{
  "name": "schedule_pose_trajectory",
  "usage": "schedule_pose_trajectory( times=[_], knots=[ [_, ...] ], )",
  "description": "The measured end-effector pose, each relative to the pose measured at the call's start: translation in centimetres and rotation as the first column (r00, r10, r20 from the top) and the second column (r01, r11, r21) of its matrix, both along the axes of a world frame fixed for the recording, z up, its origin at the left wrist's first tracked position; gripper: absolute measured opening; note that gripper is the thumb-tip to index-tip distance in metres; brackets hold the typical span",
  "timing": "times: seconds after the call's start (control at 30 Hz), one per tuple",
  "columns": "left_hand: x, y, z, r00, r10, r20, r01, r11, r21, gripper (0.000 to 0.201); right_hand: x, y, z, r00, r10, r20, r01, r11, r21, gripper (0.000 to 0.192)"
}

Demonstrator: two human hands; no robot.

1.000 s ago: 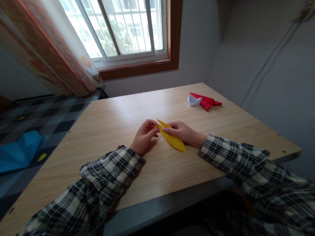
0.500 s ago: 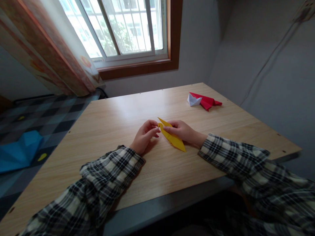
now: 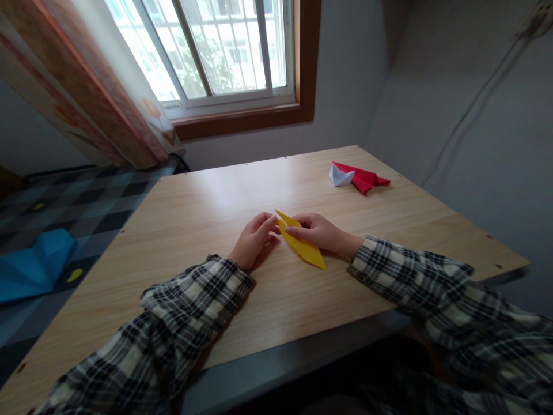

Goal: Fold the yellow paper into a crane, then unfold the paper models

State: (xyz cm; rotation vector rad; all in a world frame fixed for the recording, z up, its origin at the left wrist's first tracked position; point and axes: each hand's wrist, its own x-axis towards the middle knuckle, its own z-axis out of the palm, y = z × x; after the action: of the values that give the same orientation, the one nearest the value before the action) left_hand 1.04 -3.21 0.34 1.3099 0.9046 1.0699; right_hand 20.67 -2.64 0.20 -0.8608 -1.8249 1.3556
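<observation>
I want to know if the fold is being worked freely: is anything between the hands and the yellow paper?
Nothing visible. The left hand and right hand both touch the yellow folded paper directly on the wooden table. The red and white paper shape lies apart, toward the far right corner.

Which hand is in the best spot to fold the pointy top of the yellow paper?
Probably the left hand: its fingertips meet the yellow paper at the far tip, while the right hand pins the middle.
</observation>
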Motion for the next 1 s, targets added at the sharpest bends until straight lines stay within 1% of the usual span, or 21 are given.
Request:
schedule_pose_trajectory(
  times=[0.2,0.43,0.6,0.7,0.83,0.9,1.0],
  knots=[
    [0.07,-0.16,0.01,0.999,-0.021,0.04,0.023,0.999,-0.033,0.023,0.05,0.02,0.03,0.999,-0.001,0.051,-0.001,0.999,0.037,0.037],
    [-0.04,-0.05,-0.14,1.0,-0.012,0.026,0.012,1.0,-0.003,0.02,0.06,0.14,-0.07,0.998,0.006,0.07,-0.009,0.999,0.042,0.036],
    [-0.1,0.04,-0.46,1.0,0.014,0.024,-0.015,1.0,0.018,0.021,0.04,0.28,-0.16,0.999,0.026,0.045,-0.028,0.999,0.045,0.037],
    [-0.14,0.14,-0.55,0.998,0.054,0.016,-0.054,0.998,0.039,0.021,0.09,0.37,-0.17,0.999,0.013,0.031,-0.015,0.997,0.082,0.034],
    [-0.17,0.33,-0.44,0.986,0.164,-0.017,-0.162,0.982,0.101,0.021,0.13,0.5,-0.19,1.0,-0.023,0.016,0.02,0.989,0.148,0.029],
    [-0.15,0.36,-0.32,0.977,0.211,-0.019,-0.207,0.97,0.126,0.023,0.13,0.54,-0.24,0.999,-0.031,0.009,0.029,0.989,0.144,0.029],
    [-0.07,0.22,-0.13,0.974,0.226,-0.03,-0.22,0.966,0.136,0.028,0.11,0.56,-0.39,0.999,-0.036,0.012,0.035,0.994,0.103,0.028]
  ],
)
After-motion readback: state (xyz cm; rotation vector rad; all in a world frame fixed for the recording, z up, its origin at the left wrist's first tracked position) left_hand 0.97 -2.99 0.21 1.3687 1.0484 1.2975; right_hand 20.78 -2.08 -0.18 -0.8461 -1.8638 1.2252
